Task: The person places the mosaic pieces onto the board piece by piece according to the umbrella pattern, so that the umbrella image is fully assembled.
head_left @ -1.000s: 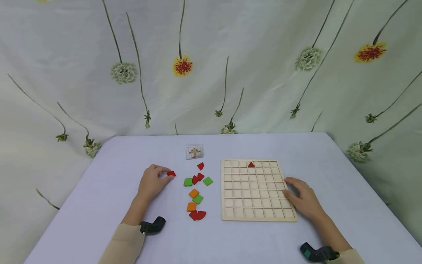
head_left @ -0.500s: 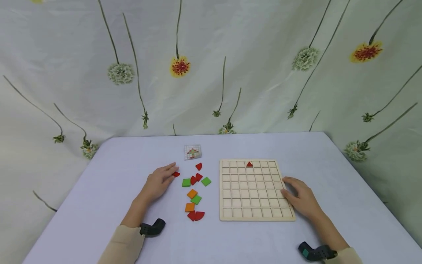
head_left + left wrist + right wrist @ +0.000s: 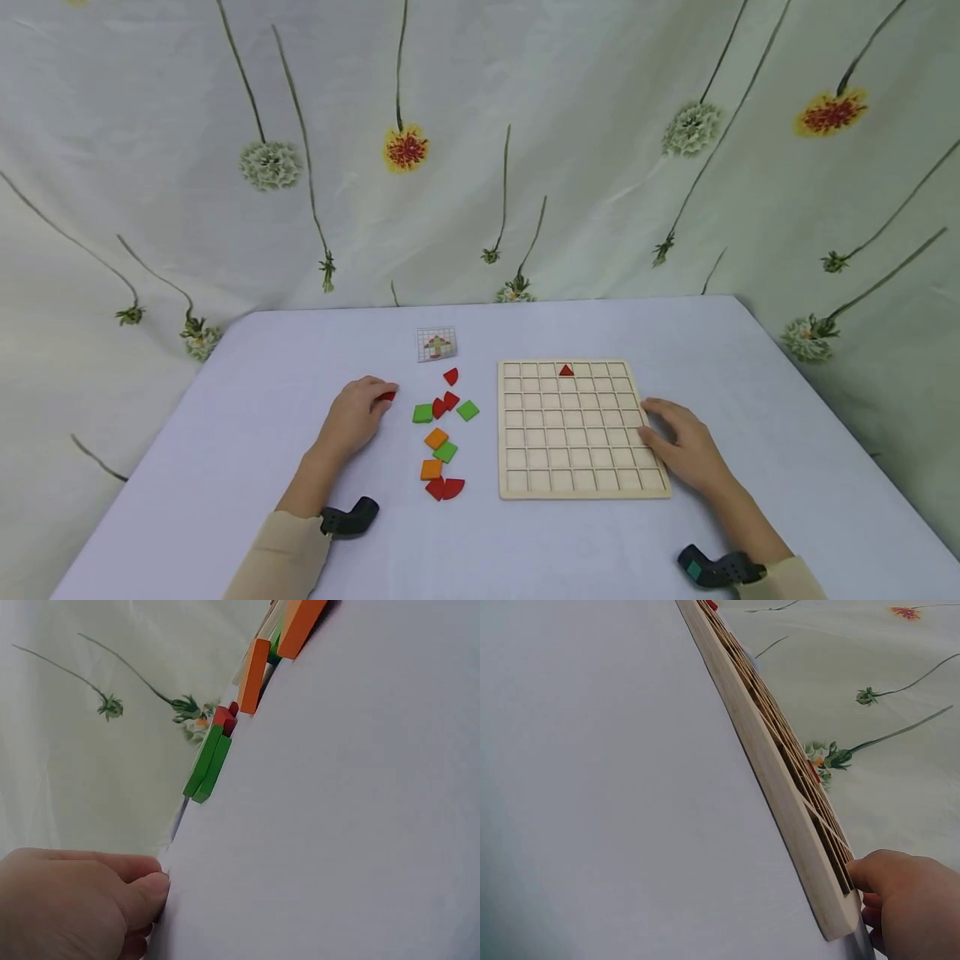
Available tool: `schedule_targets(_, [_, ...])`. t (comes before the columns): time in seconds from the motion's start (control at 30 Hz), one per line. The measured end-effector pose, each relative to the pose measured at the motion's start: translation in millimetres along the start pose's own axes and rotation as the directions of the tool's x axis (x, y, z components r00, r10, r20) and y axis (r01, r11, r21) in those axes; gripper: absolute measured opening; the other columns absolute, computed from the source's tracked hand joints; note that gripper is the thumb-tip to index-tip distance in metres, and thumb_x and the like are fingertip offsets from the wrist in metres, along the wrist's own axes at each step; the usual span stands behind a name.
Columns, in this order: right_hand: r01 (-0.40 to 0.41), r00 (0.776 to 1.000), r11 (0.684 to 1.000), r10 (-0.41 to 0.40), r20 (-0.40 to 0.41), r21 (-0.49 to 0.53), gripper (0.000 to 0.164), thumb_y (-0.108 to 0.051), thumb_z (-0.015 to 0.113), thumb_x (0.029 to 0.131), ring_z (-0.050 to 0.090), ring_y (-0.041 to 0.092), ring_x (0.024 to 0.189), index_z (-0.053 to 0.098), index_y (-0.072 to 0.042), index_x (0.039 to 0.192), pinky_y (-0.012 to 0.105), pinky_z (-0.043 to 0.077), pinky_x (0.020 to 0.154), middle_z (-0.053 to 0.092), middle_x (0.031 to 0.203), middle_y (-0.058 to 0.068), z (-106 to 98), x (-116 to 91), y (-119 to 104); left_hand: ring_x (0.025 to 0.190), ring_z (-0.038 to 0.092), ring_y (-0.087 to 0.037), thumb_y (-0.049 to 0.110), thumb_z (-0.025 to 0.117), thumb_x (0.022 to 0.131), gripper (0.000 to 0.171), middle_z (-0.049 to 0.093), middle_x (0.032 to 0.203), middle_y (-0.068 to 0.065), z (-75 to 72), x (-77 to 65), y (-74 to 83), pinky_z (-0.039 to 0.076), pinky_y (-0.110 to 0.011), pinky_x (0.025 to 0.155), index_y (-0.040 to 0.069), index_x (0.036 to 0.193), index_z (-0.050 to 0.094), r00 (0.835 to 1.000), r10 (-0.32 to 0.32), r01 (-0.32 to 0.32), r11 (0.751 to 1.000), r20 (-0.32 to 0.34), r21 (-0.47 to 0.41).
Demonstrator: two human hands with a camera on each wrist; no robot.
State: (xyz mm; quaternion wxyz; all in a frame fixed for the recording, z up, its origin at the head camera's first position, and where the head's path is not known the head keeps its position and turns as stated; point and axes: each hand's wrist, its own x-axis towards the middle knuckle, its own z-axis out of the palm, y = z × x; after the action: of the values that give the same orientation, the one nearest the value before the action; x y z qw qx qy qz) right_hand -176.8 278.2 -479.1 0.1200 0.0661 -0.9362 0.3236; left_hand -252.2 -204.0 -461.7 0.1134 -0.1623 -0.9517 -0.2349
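My left hand (image 3: 356,418) is left of the loose pieces, thumb and fingertips pinching a small red piece (image 3: 387,396). Its outline is mostly covered by the fingers, and in the left wrist view the hand (image 3: 82,904) hides nearly all of it. A pale wooden grid board (image 3: 564,438) lies flat right of the middle, with a red triangle (image 3: 566,371) in its top row. My right hand (image 3: 688,446) holds the board's right edge. In the right wrist view, the thumb tip lies over the rim (image 3: 795,840) with curled fingers beside it.
Between left hand and board lie red quarter-round pieces (image 3: 453,489), green squares (image 3: 468,410) and orange squares (image 3: 431,470), some touching. Behind them is a small pattern card (image 3: 437,343). A flowered cloth (image 3: 450,217) hangs past the table's far edge.
My left hand spread its fingers over the red piece half a second ago, then drew them in around it. The right hand stays at the board. The whole head view has shifted slightly.
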Motion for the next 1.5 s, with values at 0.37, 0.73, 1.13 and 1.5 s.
schedule_targets(0.37, [-0.001, 1.000, 1.000, 0.001, 0.005, -0.004, 0.045, -0.017, 0.064, 0.093, 0.040, 0.047, 0.129, 0.055, 0.007, 0.130, 0.060, 0.029, 0.105, 0.050, 0.136, 0.028, 0, 1, -1, 0.085, 0.058, -0.029, 0.002, 0.069, 0.088, 0.012, 0.064, 0.092, -0.013, -7.8, 1.7, 5.8, 0.049, -0.047, 0.080, 0.001, 0.100, 0.070, 0.989, -0.145, 0.146, 0.989, 0.019, -0.014])
schedule_targets(0.73, [0.005, 1.000, 1.000, -0.005, 0.007, 0.007, 0.044, -0.016, 0.064, 0.093, 0.040, 0.047, 0.129, 0.055, 0.008, 0.130, 0.060, 0.029, 0.105, 0.050, 0.135, 0.029, -3, 0, -2, 0.092, 0.059, -0.027, 0.012, 0.069, 0.092, 0.030, 0.066, 0.101, -0.011, -18.1, 10.6, 25.6, 0.053, -0.039, 0.080, 0.007, 0.121, 0.067, 0.969, -0.237, 0.248, 0.942, 0.074, -0.225])
schedule_targets(1.13, [0.008, 1.000, 1.000, -0.008, 0.004, 0.015, 0.044, -0.014, 0.064, 0.092, 0.040, 0.047, 0.129, 0.055, 0.008, 0.129, 0.060, 0.029, 0.105, 0.050, 0.135, 0.029, -2, 1, -2, 0.087, 0.059, -0.024, 0.013, 0.068, 0.092, 0.036, 0.066, 0.102, -0.010, -20.1, 27.0, 51.0, 0.053, -0.033, 0.074, 0.009, 0.128, 0.065, 0.979, -0.153, 0.186, 0.942, 0.135, -0.281])
schedule_targets(1.5, [0.013, 1.000, 1.000, -0.013, -0.004, 0.009, 0.044, -0.014, 0.065, 0.092, 0.041, 0.047, 0.129, 0.056, 0.008, 0.128, 0.059, 0.030, 0.105, 0.051, 0.135, 0.028, -1, 1, -2, 0.082, 0.060, -0.022, 0.015, 0.073, 0.089, 0.022, 0.065, 0.089, -0.005, -7.9, 39.5, 73.7, 0.053, -0.028, 0.065, 0.009, 0.109, 0.068, 0.967, -0.172, 0.229, 0.908, 0.187, -0.351])
